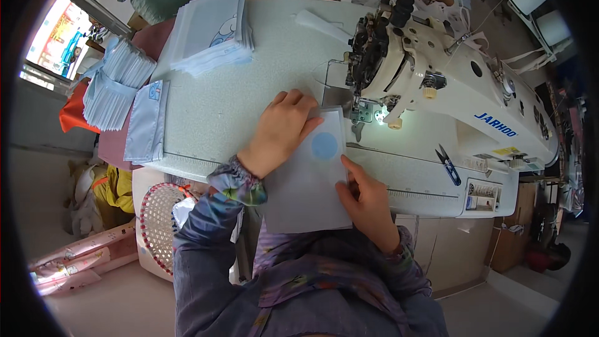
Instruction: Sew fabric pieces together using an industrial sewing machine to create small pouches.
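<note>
- the pale grey fabric panel (309, 184), blue circle upward, overhangs the table's (274, 37) front edge, its top just left of the sewing machine's (430, 68) stitching area.
- left hand (281, 130): fingers curled, thumb on cloth; right hand (369, 203): thumb and forefinger at the right edge. whether either grips, i cannot tell.
- step in hand, seemingly: steadying and squaring the panel.
- next move calls for even edges, fingertips clear of the stitching area.

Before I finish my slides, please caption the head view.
Left hand and right hand on pale cloth beside a sewing machine.

Your left hand (284, 126) lies palm down, fingers bent; your right hand (367, 203), lower, has thumb and forefinger parted.
</note>
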The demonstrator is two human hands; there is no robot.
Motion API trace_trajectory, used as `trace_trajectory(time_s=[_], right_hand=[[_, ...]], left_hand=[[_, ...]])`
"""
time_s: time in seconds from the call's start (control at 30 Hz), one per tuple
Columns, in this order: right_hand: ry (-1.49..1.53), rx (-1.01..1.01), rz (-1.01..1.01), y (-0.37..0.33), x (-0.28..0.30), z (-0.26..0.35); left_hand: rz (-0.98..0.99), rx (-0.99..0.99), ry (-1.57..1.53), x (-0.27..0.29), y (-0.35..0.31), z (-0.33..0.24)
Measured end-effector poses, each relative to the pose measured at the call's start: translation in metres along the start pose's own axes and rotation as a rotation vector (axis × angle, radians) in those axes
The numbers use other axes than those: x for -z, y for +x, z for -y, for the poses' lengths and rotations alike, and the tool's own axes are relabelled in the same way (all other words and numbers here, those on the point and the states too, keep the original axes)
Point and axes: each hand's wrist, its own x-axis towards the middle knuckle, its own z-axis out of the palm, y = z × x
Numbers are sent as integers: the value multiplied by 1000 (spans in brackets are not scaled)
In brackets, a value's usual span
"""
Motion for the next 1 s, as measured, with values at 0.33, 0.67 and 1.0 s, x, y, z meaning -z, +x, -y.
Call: trace_trajectory(time_s=[0.33, 0.67, 1.0], right_hand=[[-53, 76, -98, 0, -9, 10], [-97, 128, -136, 0, -14, 8], [-33, 15, -175, -13, -5, 9]], left_hand=[[194, 95, -226, -9, 24, 18], [176, 138, -10, -21, 24, 4], [-13, -142, 69, -40, -7, -55]])
